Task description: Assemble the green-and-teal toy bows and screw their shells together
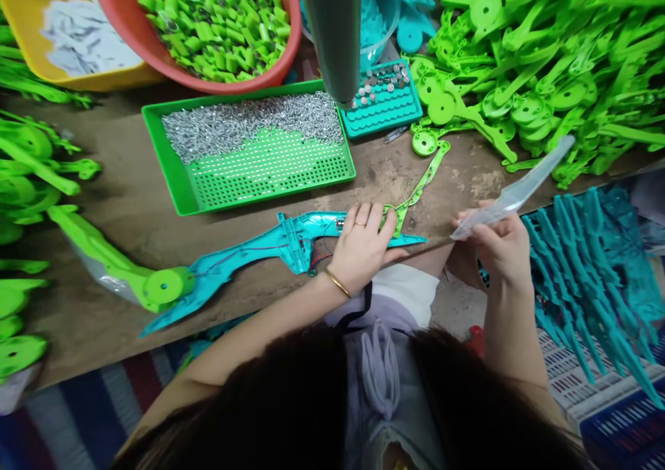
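Note:
My left hand (364,241) lies over the right part of a long blue plastic toy-bow half (249,248), its fingers wrapped across the piece and the thumb on the near side. Thin wires and a small metal part show in the blue piece beside my fingers. A narrow green plastic arm piece (423,182) reaches back from under my left fingertips. At the left end of the blue half sits a green arm with a round disc (165,286) and a clear blade along it. Over the table's front edge, my right hand (499,241) pinches a translucent plastic blade (524,189), tip pointing up and right.
Behind lies a green tray (264,172) of small screws. A teal tray (384,109) holds small round metal pieces. A red basin (294,47) and yellow bin (25,33) stand farther back. Green parts (545,61) pile up right; blue parts (592,269) lie below. A dark post (335,40) hangs overhead.

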{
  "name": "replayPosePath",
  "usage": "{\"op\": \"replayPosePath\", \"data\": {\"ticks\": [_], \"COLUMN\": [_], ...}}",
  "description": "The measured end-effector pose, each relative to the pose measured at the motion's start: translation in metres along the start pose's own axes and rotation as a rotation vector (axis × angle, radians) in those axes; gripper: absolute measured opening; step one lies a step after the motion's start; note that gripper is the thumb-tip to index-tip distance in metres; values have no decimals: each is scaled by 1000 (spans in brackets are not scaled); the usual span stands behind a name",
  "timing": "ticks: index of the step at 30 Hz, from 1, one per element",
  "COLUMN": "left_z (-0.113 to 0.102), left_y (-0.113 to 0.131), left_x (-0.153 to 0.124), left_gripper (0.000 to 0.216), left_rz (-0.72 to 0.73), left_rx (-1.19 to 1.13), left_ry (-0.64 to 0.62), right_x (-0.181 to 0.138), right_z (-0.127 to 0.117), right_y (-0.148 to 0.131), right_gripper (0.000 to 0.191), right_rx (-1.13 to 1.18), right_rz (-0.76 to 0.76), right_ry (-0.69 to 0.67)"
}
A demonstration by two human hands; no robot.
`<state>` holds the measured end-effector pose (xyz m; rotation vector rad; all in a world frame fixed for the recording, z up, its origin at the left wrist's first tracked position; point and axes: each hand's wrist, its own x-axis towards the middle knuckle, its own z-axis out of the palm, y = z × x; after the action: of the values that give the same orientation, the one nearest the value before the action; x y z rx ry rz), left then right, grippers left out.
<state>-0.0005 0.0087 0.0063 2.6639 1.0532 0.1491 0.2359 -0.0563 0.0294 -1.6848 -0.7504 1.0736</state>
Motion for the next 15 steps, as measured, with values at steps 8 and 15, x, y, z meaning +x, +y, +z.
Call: {"op": "replayPosePath", "data": {"ticks": [8, 15], "left_z": [6, 8], "left_y": [-2, -2], "left_x": [0, -2], "left_gripper": [67, 66], "left_rz": [-8, -18], "left_rx": [-15, -31], "left_ry": [24, 30], "right_x": [19, 30], "right_z": [32, 51], "right_y": [3, 3], "right_gripper": [41, 45], "right_rx": [19, 73], "right_rz": [81, 218], "right_ry": [-101, -190]}}
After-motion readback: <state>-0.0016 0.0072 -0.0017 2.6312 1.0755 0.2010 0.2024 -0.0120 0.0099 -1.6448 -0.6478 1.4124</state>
